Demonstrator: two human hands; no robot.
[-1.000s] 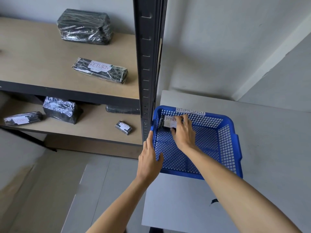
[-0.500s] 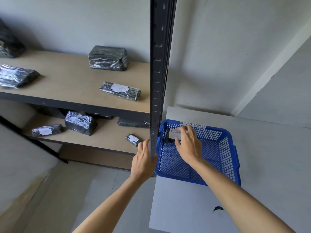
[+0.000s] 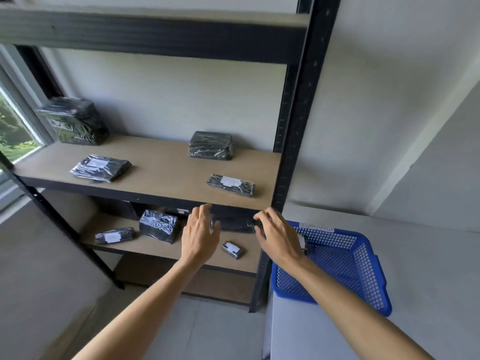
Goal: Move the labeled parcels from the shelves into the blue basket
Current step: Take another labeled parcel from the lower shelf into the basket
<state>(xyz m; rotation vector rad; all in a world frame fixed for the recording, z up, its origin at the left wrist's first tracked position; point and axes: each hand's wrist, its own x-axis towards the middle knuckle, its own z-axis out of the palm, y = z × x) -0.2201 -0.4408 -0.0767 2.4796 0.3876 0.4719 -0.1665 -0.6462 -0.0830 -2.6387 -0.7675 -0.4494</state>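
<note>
From my remote view, my right hand (image 3: 279,236) covers most of the white-labelled parcel (image 3: 302,240) inside the blue plastic mesh basket (image 3: 363,268); the basket's paper tag (image 3: 316,226) and the shelf parcels' white labels (image 3: 230,181) are too blurred to read, and both forearms run off the bottom edge.

left hand (image 3: 199,233): raised, open, fingers loosely spread, empty | right hand (image 3: 276,236): raised beside it, open, fingers curled forward, empty | both forearms bare, reaching far, hands apart
</note>
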